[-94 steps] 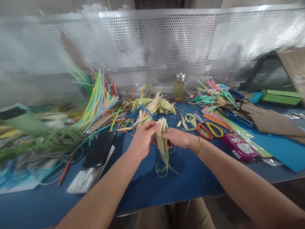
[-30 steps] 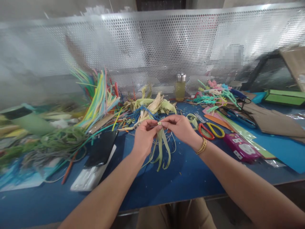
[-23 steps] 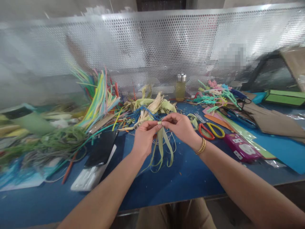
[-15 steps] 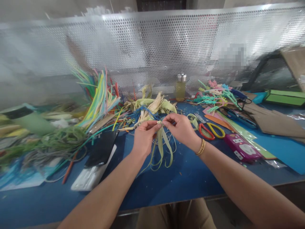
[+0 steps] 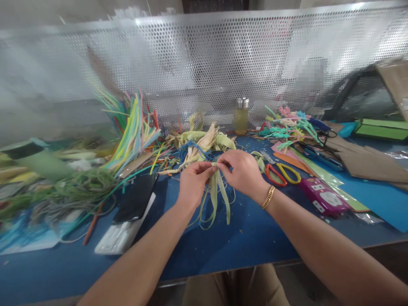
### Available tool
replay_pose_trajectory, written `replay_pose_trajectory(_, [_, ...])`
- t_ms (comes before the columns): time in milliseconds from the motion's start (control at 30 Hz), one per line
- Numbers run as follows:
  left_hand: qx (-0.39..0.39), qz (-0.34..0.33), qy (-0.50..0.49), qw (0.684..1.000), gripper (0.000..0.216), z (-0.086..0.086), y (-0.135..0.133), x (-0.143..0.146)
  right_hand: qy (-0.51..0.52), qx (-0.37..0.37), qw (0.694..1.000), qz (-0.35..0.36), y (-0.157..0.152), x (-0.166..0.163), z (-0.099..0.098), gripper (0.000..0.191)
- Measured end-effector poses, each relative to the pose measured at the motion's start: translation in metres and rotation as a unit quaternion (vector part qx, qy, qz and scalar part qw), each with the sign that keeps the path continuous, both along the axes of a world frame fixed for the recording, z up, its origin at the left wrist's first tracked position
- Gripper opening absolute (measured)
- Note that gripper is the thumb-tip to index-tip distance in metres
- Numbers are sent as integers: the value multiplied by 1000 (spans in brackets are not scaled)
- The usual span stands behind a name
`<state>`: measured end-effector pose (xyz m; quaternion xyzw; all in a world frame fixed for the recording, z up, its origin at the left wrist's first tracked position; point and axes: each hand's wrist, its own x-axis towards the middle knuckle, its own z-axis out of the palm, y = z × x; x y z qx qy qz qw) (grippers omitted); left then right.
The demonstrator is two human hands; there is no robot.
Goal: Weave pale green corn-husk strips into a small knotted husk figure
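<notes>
My left hand [image 5: 193, 185] and my right hand [image 5: 242, 174] meet over the blue table [image 5: 242, 242], both pinching the top of a small bundle of pale green leaf strips [image 5: 216, 199]. The strips hang down from my fingertips and curl onto the table. My right wrist wears a gold bracelet [image 5: 268, 197]. Just behind my hands lies a heap of corn husks and blue thread [image 5: 199, 142].
Scissors with red and yellow handles [image 5: 282, 173] lie right of my hands, beside a pink device [image 5: 321, 196]. A black phone [image 5: 135, 199] on a white object lies to the left. Coloured strips [image 5: 134, 127], a small jar [image 5: 241, 115], cardboard [image 5: 366, 163] and a perforated metal screen [image 5: 223, 63] ring the back.
Three seconds ago my hands held the strips lower, wrapped round them. Now both pinch the bundle's top, and over the last second the fingers have shifted only slightly.
</notes>
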<state>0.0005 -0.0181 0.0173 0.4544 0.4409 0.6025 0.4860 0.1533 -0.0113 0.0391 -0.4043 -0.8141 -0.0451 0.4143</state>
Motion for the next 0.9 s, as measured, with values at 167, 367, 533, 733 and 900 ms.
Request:
replay_pose_trajectory(167, [-4, 4, 19, 1000, 30, 1, -1, 0, 1, -14, 1000, 13, 1, 1, 0, 14])
replay_pose_trajectory(367, [7, 4, 43, 999, 28, 2, -2, -1, 75, -75, 993, 55, 2, 1, -1, 9])
replay_pose_trajectory(533, [-20, -39, 23, 999, 29, 7, -4, -3, 127, -131, 979, 86, 8, 3, -1, 8])
replay_pose_trajectory(733, [-149, -254, -174, 940, 35, 12, -8, -1, 253, -234, 929, 132, 13, 4, -3, 9])
replay_pose_trajectory(900, [-191, -304, -198, 912, 36, 11, -14, 5, 277, -270, 914, 121, 11, 2, -4, 11])
